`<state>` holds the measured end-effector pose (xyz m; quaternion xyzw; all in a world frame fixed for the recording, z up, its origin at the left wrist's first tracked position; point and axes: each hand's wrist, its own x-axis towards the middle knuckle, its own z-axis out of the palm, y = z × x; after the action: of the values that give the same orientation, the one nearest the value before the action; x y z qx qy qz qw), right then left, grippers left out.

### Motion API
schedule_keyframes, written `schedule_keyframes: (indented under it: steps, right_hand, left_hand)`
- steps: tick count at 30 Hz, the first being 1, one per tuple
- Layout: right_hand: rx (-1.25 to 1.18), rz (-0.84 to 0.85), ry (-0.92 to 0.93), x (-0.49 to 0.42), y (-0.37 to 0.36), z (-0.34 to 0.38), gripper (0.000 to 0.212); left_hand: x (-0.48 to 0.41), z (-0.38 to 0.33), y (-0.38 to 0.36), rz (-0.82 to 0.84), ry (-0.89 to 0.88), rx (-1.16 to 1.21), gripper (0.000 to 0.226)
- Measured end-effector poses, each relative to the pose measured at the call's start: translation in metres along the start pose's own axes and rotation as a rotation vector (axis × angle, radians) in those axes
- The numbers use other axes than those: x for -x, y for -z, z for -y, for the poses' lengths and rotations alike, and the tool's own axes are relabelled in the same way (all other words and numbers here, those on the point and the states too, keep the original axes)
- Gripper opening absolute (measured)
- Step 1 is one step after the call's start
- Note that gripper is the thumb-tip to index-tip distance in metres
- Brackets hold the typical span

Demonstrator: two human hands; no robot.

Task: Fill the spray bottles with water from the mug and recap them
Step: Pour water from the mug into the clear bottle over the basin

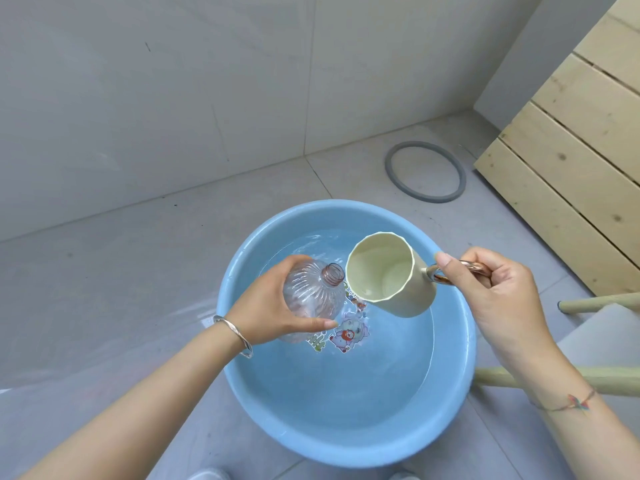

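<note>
My left hand (268, 306) grips a clear ribbed plastic bottle (313, 292) around its body, holding it over the blue basin (453, 393). The bottle has no cap and its open neck points up and to the right. My right hand (491, 289) holds the pale cream mug (391, 275) by its metallic handle. The mug is tilted toward the bottle, its rim just right of the bottle's neck, with a little water visible inside. No spray cap is in sight.
The basin holds water and has a cartoon print on its bottom. It stands on a grey tiled floor near a wall. A grey ring (425, 172) lies on the floor behind it. A wooden slatted panel (571, 143) and pale wooden legs (599, 301) stand at the right.
</note>
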<state>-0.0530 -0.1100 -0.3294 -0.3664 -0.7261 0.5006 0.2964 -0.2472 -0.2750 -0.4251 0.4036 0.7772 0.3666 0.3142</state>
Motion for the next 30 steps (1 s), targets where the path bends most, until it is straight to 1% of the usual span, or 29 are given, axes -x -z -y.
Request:
schedule_keyframes:
  steps: [9,11,14,21,30]
  right_hand:
    - [0.11,0.022,0.114,0.0013,-0.0018,0.0072,0.034]
    - [0.151,0.014,0.152,0.0004,-0.0021,0.0083,0.035]
    - [0.211,0.015,0.201,-0.0001,-0.0028,0.0091,0.04]
    - [0.253,-0.005,0.23,-0.0011,-0.0026,0.0087,0.037]
    - [0.322,-0.017,0.319,-0.0032,-0.0006,0.008,0.036]
  left_hand:
    - [0.002,-0.0021,-0.0011,0.016,-0.029,-0.045,0.089]
    - [0.0023,-0.0031,-0.0002,0.01,-0.031,-0.043,0.087]
    - [0.0014,-0.0016,-0.0006,0.003,-0.028,-0.046,0.09]
    - [0.002,-0.001,-0.0003,0.007,-0.024,-0.051,0.091]
    - [0.0036,-0.0012,-0.0006,0.027,-0.012,-0.074,0.091]
